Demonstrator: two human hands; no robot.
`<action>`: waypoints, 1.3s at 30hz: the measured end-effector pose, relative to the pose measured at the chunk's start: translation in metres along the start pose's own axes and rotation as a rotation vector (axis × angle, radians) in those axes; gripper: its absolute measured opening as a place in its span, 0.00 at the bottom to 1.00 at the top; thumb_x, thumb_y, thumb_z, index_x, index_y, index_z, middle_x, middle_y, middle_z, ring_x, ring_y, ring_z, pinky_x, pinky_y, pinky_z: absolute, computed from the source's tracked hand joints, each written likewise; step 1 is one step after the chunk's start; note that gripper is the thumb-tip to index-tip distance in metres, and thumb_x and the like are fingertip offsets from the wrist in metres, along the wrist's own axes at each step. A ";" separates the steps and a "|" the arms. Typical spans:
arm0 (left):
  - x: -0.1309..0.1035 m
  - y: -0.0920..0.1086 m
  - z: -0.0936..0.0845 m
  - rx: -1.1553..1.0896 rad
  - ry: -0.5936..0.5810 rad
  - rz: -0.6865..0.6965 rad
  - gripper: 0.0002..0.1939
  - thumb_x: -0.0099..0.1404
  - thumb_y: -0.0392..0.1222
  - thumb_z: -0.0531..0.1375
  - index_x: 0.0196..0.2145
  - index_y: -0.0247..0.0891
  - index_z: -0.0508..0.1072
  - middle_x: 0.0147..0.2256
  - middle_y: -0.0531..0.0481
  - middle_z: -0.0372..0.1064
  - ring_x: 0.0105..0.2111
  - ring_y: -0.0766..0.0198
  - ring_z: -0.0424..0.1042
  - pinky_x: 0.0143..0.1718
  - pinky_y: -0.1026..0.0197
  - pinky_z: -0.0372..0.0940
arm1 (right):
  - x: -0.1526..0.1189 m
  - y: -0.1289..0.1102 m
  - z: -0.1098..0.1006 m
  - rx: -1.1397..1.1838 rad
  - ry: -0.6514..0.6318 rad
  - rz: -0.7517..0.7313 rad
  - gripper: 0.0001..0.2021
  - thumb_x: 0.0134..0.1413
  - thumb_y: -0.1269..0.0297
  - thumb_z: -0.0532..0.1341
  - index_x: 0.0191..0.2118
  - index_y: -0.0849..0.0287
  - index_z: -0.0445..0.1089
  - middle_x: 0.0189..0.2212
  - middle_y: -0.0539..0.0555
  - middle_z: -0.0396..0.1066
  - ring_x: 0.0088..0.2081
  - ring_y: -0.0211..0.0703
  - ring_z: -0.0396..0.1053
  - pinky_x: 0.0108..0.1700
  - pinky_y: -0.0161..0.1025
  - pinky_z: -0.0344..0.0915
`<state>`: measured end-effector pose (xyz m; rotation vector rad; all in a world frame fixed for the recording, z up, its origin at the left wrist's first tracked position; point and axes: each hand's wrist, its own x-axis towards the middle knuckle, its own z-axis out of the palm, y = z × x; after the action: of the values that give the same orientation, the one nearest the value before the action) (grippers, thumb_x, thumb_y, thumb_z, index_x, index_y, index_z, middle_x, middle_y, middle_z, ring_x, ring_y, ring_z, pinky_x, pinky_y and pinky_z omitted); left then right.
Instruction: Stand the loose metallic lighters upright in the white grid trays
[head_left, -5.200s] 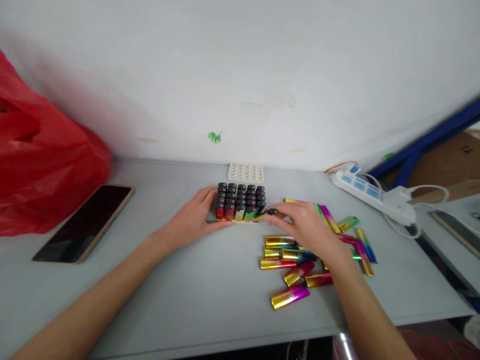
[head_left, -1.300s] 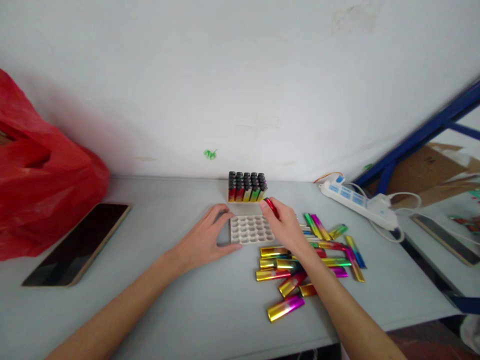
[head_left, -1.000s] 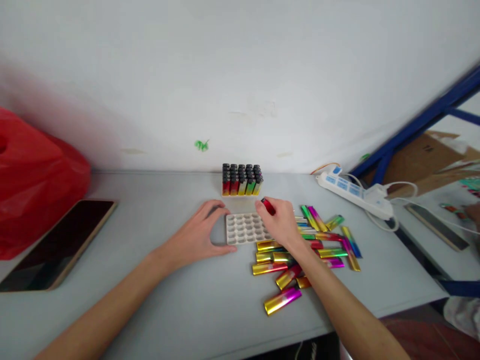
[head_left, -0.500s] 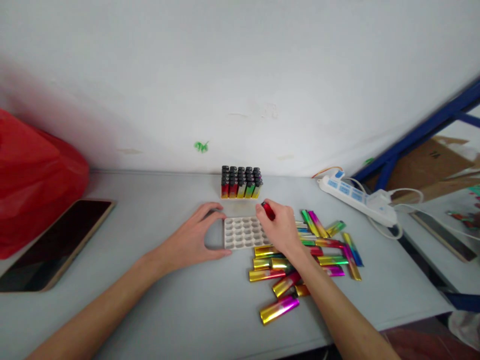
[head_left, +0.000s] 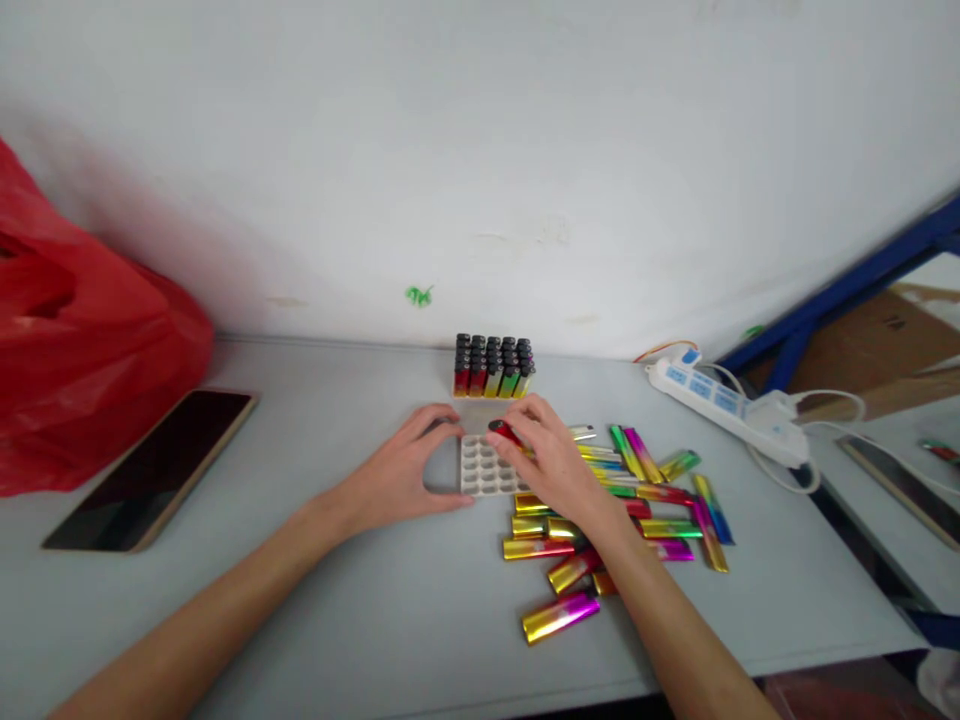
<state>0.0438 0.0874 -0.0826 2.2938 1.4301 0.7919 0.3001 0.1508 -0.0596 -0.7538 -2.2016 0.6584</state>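
A white tray (head_left: 480, 476) with rows of oval holes lies flat on the table. My left hand (head_left: 401, 470) spans its left side, thumb at the near corner and fingers at the far corner, gripping it. Pinched in my right hand (head_left: 551, 455) is a red lighter (head_left: 504, 430) with a black top, tilted over the tray's far right part; its lower end is hidden by the fingers. Shiny multicoloured lighters (head_left: 559, 615) lie loose in a pile to the right, partly under my right forearm. Behind the tray stands a block of upright lighters (head_left: 493, 368) in rows.
On the left are a red plastic bag (head_left: 105, 350) and a dark-screened tablet (head_left: 157, 470). A white power strip (head_left: 724, 410) with cables lies at the back right, near a blue metal frame (head_left: 847, 300). The white wall (head_left: 480, 150) borders the table's back.
My right hand has moved left and tipped the red lighter over the tray. My left hand stays at the tray's left side. The whole view has shifted slightly.
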 end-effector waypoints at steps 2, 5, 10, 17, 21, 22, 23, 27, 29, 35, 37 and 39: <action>0.000 0.001 0.000 -0.008 -0.003 -0.010 0.35 0.60 0.58 0.77 0.60 0.44 0.75 0.64 0.38 0.68 0.67 0.40 0.69 0.72 0.37 0.66 | 0.000 0.000 0.004 -0.030 -0.009 0.014 0.20 0.79 0.47 0.58 0.36 0.54 0.71 0.38 0.57 0.73 0.43 0.51 0.72 0.49 0.46 0.68; 0.000 0.000 0.000 -0.008 0.000 -0.015 0.35 0.60 0.59 0.77 0.59 0.44 0.75 0.65 0.39 0.68 0.67 0.40 0.70 0.73 0.38 0.66 | 0.001 0.000 0.010 0.007 -0.039 0.090 0.24 0.80 0.43 0.55 0.33 0.53 0.68 0.31 0.53 0.72 0.35 0.48 0.71 0.41 0.44 0.65; 0.000 -0.004 0.003 -0.016 0.007 -0.013 0.37 0.59 0.59 0.78 0.60 0.45 0.75 0.65 0.40 0.69 0.66 0.40 0.70 0.72 0.37 0.67 | 0.004 0.001 0.019 0.056 -0.065 0.115 0.24 0.81 0.42 0.51 0.44 0.54 0.74 0.39 0.56 0.81 0.41 0.50 0.78 0.45 0.44 0.69; 0.002 -0.006 0.004 -0.047 0.003 -0.011 0.35 0.60 0.60 0.77 0.60 0.43 0.76 0.64 0.39 0.69 0.66 0.41 0.70 0.72 0.38 0.66 | 0.007 0.008 0.024 -0.260 -0.131 0.004 0.21 0.83 0.48 0.50 0.48 0.56 0.74 0.42 0.61 0.81 0.45 0.56 0.77 0.50 0.50 0.68; 0.002 -0.007 0.004 -0.043 -0.004 -0.005 0.36 0.61 0.61 0.76 0.60 0.42 0.75 0.65 0.37 0.69 0.67 0.40 0.69 0.73 0.37 0.65 | 0.013 0.003 0.035 -0.400 -0.131 0.020 0.20 0.83 0.49 0.52 0.47 0.57 0.74 0.42 0.63 0.81 0.44 0.56 0.77 0.49 0.50 0.68; 0.002 -0.008 0.004 -0.042 -0.005 -0.004 0.37 0.61 0.62 0.76 0.60 0.42 0.75 0.65 0.37 0.68 0.67 0.39 0.69 0.73 0.37 0.64 | 0.013 0.001 0.036 -0.407 -0.133 0.023 0.19 0.83 0.50 0.53 0.47 0.57 0.74 0.43 0.63 0.81 0.45 0.56 0.77 0.49 0.49 0.68; 0.002 -0.008 0.004 -0.040 -0.004 -0.003 0.37 0.61 0.63 0.75 0.61 0.42 0.75 0.66 0.37 0.68 0.67 0.39 0.69 0.73 0.37 0.64 | 0.013 -0.001 0.036 -0.394 -0.134 0.023 0.18 0.83 0.50 0.53 0.49 0.57 0.74 0.44 0.63 0.81 0.46 0.55 0.77 0.50 0.49 0.68; 0.002 -0.012 0.004 -0.025 0.008 0.003 0.37 0.61 0.66 0.74 0.60 0.44 0.76 0.65 0.38 0.69 0.66 0.38 0.71 0.72 0.36 0.67 | 0.011 -0.003 0.024 -0.236 -0.056 0.017 0.16 0.80 0.49 0.59 0.59 0.55 0.71 0.51 0.60 0.78 0.50 0.52 0.76 0.54 0.48 0.68; 0.003 -0.014 0.004 -0.007 0.006 0.007 0.37 0.61 0.68 0.74 0.59 0.44 0.76 0.64 0.38 0.69 0.65 0.38 0.71 0.71 0.36 0.67 | 0.013 0.000 0.014 -0.160 0.035 0.004 0.13 0.79 0.51 0.60 0.55 0.55 0.71 0.50 0.59 0.77 0.50 0.51 0.75 0.55 0.48 0.69; 0.005 -0.014 0.002 0.044 -0.002 0.011 0.39 0.63 0.72 0.71 0.60 0.43 0.75 0.65 0.39 0.69 0.65 0.40 0.71 0.73 0.38 0.65 | 0.027 -0.006 -0.040 -0.069 0.261 -0.076 0.08 0.75 0.57 0.62 0.42 0.53 0.73 0.45 0.56 0.79 0.49 0.51 0.74 0.56 0.49 0.69; 0.006 -0.014 0.002 0.044 -0.015 0.014 0.40 0.63 0.74 0.69 0.61 0.42 0.75 0.65 0.38 0.69 0.65 0.39 0.72 0.73 0.38 0.65 | 0.018 -0.016 -0.064 -0.079 0.316 -0.054 0.08 0.74 0.56 0.64 0.42 0.52 0.74 0.46 0.56 0.80 0.48 0.51 0.75 0.54 0.50 0.69; 0.006 -0.015 0.002 0.041 -0.021 0.015 0.41 0.64 0.75 0.68 0.61 0.42 0.75 0.65 0.37 0.69 0.65 0.38 0.71 0.73 0.38 0.65 | -0.005 -0.027 -0.086 -0.123 0.342 0.013 0.08 0.75 0.55 0.64 0.42 0.51 0.75 0.45 0.55 0.81 0.44 0.50 0.75 0.51 0.49 0.70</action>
<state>0.0365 0.0993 -0.0901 2.3389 1.4350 0.7476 0.3585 0.1477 0.0088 -0.8740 -1.9354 0.3698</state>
